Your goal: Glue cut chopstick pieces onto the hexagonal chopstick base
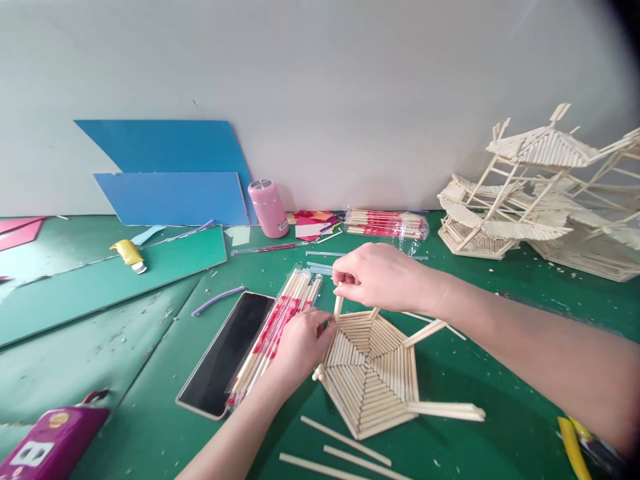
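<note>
A hexagonal roof-like piece made of wooden sticks (373,373) lies on the green table (150,400) in front of me. My left hand (300,347) is closed on its left rim, steadying it. My right hand (377,277) hovers just above the far-left corner, fingers pinched on the top of a short upright wooden stick (339,305) that stands at that rim. Other short sticks jut out from the piece's corners at the right and lower right.
A pack of chopsticks in red-printed wrap (273,337) lies beside a dark phone (225,353). Loose sticks (345,440) lie near the front edge. A pink bottle (269,208), blue boards, another chopstick pack (387,225) and a finished stick model (540,200) stand behind.
</note>
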A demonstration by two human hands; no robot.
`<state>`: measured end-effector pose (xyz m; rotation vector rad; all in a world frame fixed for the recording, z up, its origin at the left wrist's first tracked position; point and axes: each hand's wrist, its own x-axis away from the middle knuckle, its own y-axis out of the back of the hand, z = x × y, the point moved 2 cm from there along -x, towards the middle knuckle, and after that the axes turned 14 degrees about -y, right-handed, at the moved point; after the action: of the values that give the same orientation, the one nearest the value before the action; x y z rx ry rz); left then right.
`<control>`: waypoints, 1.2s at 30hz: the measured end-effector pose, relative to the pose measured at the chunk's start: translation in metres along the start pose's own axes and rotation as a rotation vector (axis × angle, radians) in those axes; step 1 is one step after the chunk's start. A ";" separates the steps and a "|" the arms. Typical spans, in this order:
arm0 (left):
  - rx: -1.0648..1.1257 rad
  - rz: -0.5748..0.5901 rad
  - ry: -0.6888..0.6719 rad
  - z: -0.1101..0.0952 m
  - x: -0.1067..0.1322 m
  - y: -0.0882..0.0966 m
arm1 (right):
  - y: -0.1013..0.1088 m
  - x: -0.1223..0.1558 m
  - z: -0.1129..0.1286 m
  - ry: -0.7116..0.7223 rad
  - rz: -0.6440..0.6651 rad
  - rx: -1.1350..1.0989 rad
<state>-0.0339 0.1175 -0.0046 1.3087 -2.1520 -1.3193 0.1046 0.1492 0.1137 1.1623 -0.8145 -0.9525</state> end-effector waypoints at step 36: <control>-0.015 -0.006 0.033 0.002 0.001 -0.007 | -0.004 -0.003 0.008 0.069 -0.002 0.064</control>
<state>-0.0317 0.1168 -0.0110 1.3224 -2.1142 -1.3039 0.0955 0.1482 0.1114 1.2454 -0.7933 -0.8885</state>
